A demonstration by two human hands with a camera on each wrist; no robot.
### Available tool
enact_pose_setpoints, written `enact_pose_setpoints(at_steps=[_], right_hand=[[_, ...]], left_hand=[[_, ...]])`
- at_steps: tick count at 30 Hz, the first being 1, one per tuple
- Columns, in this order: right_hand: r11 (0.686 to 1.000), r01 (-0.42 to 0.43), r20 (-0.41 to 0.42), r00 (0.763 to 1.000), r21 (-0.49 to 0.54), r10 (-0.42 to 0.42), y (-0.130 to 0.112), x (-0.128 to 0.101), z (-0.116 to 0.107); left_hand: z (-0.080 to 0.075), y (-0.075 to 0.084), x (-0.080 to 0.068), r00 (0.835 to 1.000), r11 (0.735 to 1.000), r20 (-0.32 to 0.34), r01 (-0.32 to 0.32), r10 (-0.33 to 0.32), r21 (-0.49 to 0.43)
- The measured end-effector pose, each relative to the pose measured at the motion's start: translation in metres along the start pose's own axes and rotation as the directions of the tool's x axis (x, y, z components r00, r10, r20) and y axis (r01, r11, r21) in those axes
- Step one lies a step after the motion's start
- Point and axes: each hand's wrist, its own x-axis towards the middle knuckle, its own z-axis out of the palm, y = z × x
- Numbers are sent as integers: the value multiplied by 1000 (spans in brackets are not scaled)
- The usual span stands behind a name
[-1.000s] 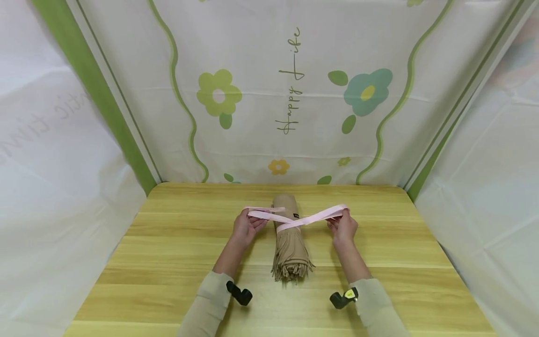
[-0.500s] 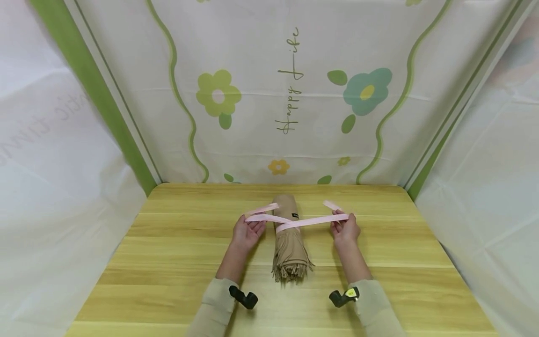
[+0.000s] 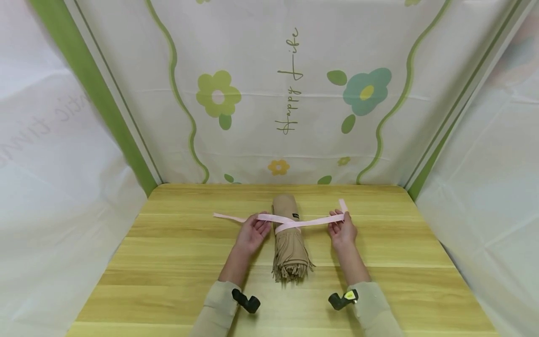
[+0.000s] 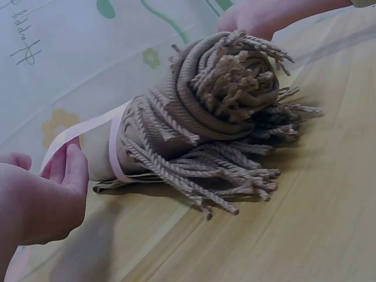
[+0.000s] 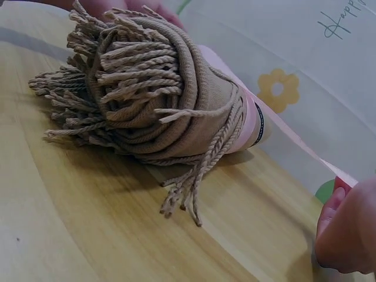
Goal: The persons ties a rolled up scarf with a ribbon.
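A beige fringed scarf [image 3: 290, 250], rolled into a bundle, lies lengthwise on the wooden table, its fringe toward me. Around its middle runs a pink ribbon [image 3: 313, 222], crossed over on top. My left hand [image 3: 251, 235] pinches one side of the ribbon to the left of the roll, and a loose tail trails off past it. On the other side my right hand [image 3: 343, 230] pinches the other length, whose short end sticks up above the fingers. In the right wrist view a dark label [image 5: 259, 123] shows beside the ribbon band [image 5: 249, 122].
The wooden table [image 3: 168, 262] reaches to a white printed curtain [image 3: 261, 56] at the back. White fabric walls [image 3: 63, 154] close in the left and right sides. A black wrist camera [image 3: 246, 301] sits on each sleeve.
The ribbon loops at both hands have come undone into single lengths. The left tail now swings out leftward, and the right end points up. The scarf stays in place.
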Motion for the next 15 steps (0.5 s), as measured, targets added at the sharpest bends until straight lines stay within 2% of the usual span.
enact_pose_setpoints(at_steps=[2,9,15], right_hand=[[1000,0,16,1000,-2,0,1,0,0],[999,41,98,994,-35,-38,7,-1,3],[994,101,114,989,-45,-95,6,-2,3]], left_hand=[[1,-4,1,1000,1000,5,-3,3,11],[8,-14,3,999,996,-37,-24,28,90],[10,-18,3,996,991,-58,-61,69,121]])
